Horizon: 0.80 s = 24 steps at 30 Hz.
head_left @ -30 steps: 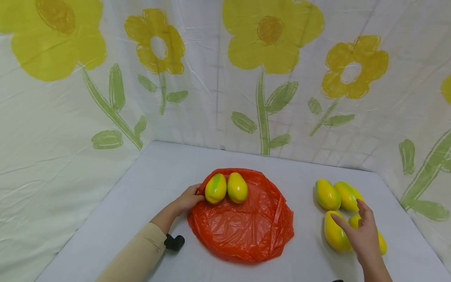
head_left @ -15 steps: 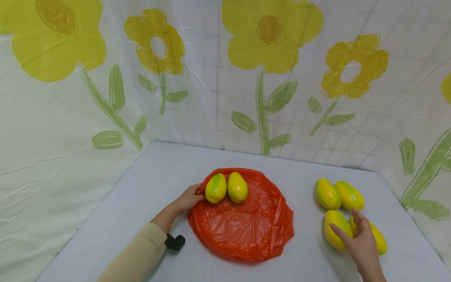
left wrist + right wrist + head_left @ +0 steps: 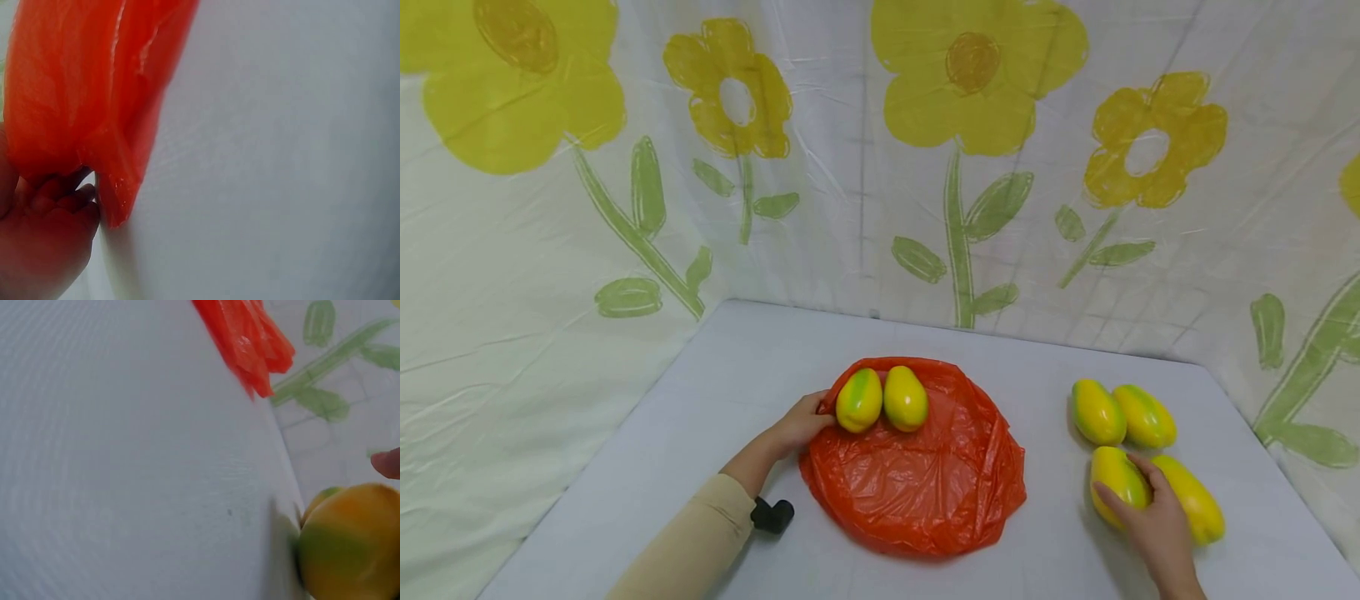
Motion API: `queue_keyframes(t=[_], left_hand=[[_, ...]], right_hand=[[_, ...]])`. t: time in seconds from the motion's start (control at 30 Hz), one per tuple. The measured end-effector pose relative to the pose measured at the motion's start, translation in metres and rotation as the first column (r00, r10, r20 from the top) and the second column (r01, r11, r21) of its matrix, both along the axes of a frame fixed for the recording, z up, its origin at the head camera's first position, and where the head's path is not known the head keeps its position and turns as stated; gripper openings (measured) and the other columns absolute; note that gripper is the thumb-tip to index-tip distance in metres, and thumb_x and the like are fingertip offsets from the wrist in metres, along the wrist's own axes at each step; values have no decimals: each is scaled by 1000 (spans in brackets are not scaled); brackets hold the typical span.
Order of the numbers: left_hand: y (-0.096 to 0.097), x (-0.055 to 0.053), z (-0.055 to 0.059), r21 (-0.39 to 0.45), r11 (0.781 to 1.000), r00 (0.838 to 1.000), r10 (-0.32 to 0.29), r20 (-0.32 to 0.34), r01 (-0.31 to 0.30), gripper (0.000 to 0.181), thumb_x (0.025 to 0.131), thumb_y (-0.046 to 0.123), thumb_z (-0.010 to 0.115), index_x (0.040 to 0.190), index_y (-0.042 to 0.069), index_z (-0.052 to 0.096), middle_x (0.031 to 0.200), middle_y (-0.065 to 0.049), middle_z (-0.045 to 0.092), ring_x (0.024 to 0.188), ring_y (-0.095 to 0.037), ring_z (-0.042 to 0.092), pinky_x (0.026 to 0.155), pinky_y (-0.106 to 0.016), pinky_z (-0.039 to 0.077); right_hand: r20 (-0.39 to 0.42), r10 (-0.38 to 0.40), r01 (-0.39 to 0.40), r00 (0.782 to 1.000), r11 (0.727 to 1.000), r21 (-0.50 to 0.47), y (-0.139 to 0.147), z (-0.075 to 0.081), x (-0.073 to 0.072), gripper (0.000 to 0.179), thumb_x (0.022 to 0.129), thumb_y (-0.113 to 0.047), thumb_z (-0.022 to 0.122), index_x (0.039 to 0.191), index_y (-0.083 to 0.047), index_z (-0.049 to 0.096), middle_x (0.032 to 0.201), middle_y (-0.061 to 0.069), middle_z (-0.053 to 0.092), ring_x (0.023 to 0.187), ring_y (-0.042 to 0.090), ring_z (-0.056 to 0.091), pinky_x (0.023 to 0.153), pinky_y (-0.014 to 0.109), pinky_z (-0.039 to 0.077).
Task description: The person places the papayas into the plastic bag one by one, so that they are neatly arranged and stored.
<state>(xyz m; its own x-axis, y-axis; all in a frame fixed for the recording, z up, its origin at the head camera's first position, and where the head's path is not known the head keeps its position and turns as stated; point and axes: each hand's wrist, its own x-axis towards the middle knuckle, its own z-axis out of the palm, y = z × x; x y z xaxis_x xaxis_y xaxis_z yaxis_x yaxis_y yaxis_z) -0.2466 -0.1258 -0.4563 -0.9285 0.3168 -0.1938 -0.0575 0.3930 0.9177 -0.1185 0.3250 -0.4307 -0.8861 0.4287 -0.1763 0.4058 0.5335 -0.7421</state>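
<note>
A red plastic bag [image 3: 917, 492] lies spread on the table, with two yellow-green mangoes, a left one [image 3: 859, 402] and a right one [image 3: 906, 400], at its far side. My left hand [image 3: 801, 427] grips the bag's left edge; in the left wrist view its fingers [image 3: 69, 200] curl under the red plastic. My right hand [image 3: 1153, 521] is over the near-left mango [image 3: 1112, 471] of the group at right, thumb and fingers to either side. In the right wrist view, a fingertip [image 3: 387, 464] shows a gap above that mango [image 3: 350, 550].
Beside the right hand lies another mango [image 3: 1191, 500]. Two more, a left one [image 3: 1097, 412] and a right one [image 3: 1144, 417], sit behind it. A black object [image 3: 772, 517] is at the left wrist. A flower-printed curtain [image 3: 850, 208] hangs behind the white table [image 3: 760, 350].
My right hand has moved left and down onto the near-left mango, its thumb and fingers now on either side. The left hand, bag and mangoes have stayed put.
</note>
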Motion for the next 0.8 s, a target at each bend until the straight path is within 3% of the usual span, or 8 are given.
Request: queue_keyframes(t=[0.2, 0.37, 0.6, 0.8], left_hand=[[0, 1, 1, 3, 1000, 1000, 3, -5, -3, 35, 91, 9, 49, 126, 5, 51, 110, -12, 58, 82, -17, 58, 76, -33, 57], [0, 1, 2, 10, 1000, 1000, -9, -3, 9, 36, 92, 9, 48, 127, 4, 50, 112, -13, 58, 82, -17, 59, 76, -33, 57], [1, 1, 1, 4, 1000, 1000, 9, 7, -9, 36, 91, 8, 49, 127, 4, 50, 113, -13, 58, 83, -17, 59, 77, -33, 57], [1, 2, 3, 3, 1000, 1000, 9, 3, -9, 35, 91, 9, 49, 126, 5, 50, 112, -12, 58, 83, -17, 59, 77, -34, 57]], right_hand=[[-53, 2, 2, 999, 997, 81, -4, -3, 1, 81, 81, -33, 68, 144, -2, 27, 144, 27, 27, 133, 42, 23, 109, 59, 21], [-80, 23, -15, 996, 995, 97, -3, -6, 2, 80, 81, -31, 69, 142, 0, 29, 142, 28, 28, 131, 43, 24, 108, 59, 21], [45, 66, -66, 997, 998, 1, 1, -11, -1, 102, 79, -44, 69, 149, -6, 6, 152, 27, 11, 135, 45, 14, 108, 63, 17], [85, 66, -64, 994, 998, -24, 2, -14, -3, 110, 77, -52, 68, 150, -9, -2, 152, 27, 4, 134, 46, 14, 106, 65, 18]])
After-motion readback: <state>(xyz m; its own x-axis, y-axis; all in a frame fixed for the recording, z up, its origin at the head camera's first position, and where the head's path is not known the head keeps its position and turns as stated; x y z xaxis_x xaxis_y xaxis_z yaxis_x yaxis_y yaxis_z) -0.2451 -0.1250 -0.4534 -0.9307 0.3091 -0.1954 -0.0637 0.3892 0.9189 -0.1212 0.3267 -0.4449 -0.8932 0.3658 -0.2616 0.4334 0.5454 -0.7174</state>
